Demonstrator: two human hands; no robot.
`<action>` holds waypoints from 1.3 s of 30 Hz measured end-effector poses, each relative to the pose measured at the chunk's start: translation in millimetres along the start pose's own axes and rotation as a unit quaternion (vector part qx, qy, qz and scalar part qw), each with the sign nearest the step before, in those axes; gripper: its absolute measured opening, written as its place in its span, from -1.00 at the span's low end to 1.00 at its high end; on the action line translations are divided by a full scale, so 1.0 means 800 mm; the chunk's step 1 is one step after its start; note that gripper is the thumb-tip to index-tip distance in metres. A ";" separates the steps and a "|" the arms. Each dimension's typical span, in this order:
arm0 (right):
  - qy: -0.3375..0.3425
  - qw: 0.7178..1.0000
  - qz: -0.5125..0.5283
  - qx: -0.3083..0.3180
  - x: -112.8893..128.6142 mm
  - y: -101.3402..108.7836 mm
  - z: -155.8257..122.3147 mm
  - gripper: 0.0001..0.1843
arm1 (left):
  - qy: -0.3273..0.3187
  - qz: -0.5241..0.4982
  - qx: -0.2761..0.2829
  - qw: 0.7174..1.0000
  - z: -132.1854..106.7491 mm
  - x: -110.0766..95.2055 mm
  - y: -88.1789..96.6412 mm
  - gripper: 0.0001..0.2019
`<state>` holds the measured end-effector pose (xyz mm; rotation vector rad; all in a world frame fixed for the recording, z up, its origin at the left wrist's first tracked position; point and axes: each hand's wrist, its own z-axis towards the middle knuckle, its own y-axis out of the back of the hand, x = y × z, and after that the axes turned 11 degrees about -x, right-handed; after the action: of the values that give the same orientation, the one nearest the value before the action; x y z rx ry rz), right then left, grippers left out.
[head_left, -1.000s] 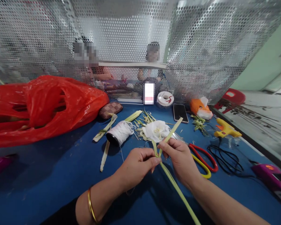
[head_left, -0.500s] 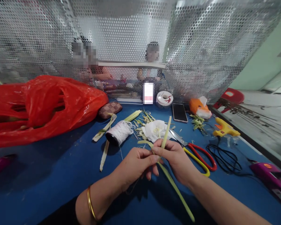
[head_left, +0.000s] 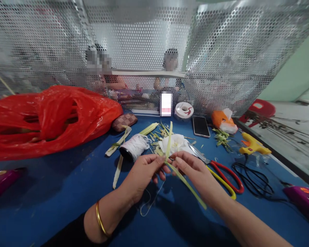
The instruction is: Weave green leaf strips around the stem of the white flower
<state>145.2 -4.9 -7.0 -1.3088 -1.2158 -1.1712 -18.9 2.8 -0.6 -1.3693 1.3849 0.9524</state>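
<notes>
OK, L hand (head_left: 143, 172) pinches grn strip (head_left: 169, 141).

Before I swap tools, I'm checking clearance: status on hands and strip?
Left hand pinching green strip. Right hand beside it, grip unclear. Strip's visible ends free. Scissors lying near right hand.

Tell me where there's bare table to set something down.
Biggest patch: blue table between the red bag, left purple box and left forearm. Smaller: between right forearm, scissors and right purple box. Crowded: ahead of the left hand and right hand, with spool and green scraps.
</notes>
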 end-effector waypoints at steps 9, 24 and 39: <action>0.206 0.944 -0.257 0.021 -0.007 0.003 -0.014 -0.66 | -0.067 0.047 -0.048 0.996 -0.004 -0.008 -0.004 -0.76; 0.332 0.883 -0.313 -0.110 -0.016 0.008 -0.009 -0.82 | 0.007 -0.099 0.019 0.995 -0.001 -0.007 0.007 -0.76; 0.186 0.976 -0.112 0.008 -0.031 -0.031 -0.023 -0.87 | 0.009 -0.189 -0.008 0.982 -0.011 0.005 -0.008 -0.85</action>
<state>118.8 -24.1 -29.6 -0.9016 -1.1085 -1.4877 -12.8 -6.8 -1.5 -1.5849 1.0780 0.7004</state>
